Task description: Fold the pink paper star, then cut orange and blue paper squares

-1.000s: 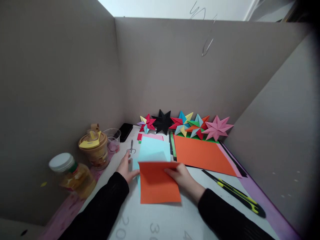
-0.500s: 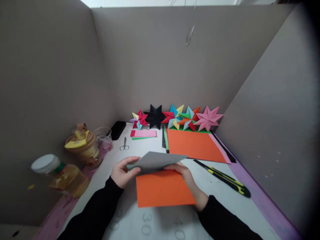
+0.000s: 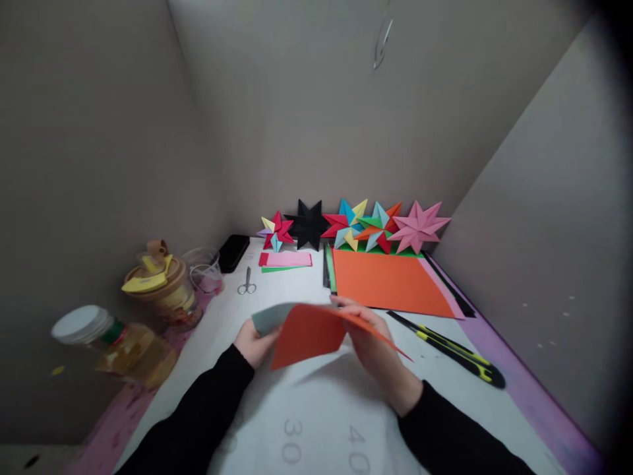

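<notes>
Bending between two hands, an orange sheet [image 3: 306,335] of paper arches above the middle of the table [image 3: 316,402], with a shadow under it and a pale blue sheet [image 3: 270,316] showing from behind its upper left side. The orange piece lies directly between the hands, its span running roughly left to right, though the curve makes its true long axis hard to judge. The left hand [image 3: 255,343] pinches the pale blue sheet at its left end, thumb toward the camera; the right hand [image 3: 373,343] grips the orange sheet toward its right end, fingers along the far side and thumb hidden, while a narrow flap slants down across that hand toward the table's right edge. The right hand is thus nearer the orange paper's free flap, the left nearer the blue end. Beyond the left hand, small scissors [image 3: 247,286] lie near the table's left edge, with pink paper strips [image 3: 293,259] beside them and a black phone [image 3: 234,253] at the far left corner. A large orange sheet tops a paper stack [image 3: 388,280] toward the far right corner, and a black-and-yellow utility knife [image 3: 457,354] slants nearer the right edge. Folded paper stars, the pink star [image 3: 418,226] rightmost, line the far edge.
</notes>
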A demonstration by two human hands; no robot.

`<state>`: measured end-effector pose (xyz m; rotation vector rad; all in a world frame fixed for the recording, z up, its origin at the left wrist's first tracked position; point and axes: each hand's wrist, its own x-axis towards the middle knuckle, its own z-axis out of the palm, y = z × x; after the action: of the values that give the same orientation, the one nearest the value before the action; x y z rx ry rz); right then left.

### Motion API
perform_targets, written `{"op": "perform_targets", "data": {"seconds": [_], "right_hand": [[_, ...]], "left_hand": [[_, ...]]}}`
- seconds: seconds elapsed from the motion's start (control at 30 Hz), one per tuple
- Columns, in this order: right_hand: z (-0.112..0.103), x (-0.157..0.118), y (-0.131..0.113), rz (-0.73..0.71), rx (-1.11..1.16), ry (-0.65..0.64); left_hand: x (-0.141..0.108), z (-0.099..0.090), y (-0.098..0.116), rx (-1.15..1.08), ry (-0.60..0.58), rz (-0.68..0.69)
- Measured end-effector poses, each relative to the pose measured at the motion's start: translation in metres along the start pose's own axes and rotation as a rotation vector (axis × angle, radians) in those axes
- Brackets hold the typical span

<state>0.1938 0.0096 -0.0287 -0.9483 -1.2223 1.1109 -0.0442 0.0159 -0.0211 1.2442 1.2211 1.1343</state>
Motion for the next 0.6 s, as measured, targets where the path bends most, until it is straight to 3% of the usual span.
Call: {"op": "perform_targets", "data": {"seconds": [0.1,0.17,0.27,0.37,0.43,0.6], "right_hand": [[-0.023,0.019,0.012,0.046,0.073,0.367],[-0.033,0.027,0.019,0.107,0.023,0.459],[-0.029,0.025,0.020,0.184,0.009,0.336],[-0.006,0.011,0.009,0.266,0.070,0.027],[0.008,0.002,0.000,0.284,0.151,-0.101],[0.022,-0.009,-0.007,0.216,0.271,-0.158]], "left_hand": [[0.003,-0.012,-0.004,-0.228,0.171,-0.068],[0.004,-0.017,-0.004,-0.379,0.161,-0.128],[0.001,-0.015,-0.004,-0.451,0.005,-0.252],[-0.002,-0.003,-0.008,-0.387,-0.054,-0.267],[-0.003,0.004,-0.012,-0.346,-0.040,-0.230],[-0.005,0.008,-0.012,-0.162,0.174,-0.012]]}}
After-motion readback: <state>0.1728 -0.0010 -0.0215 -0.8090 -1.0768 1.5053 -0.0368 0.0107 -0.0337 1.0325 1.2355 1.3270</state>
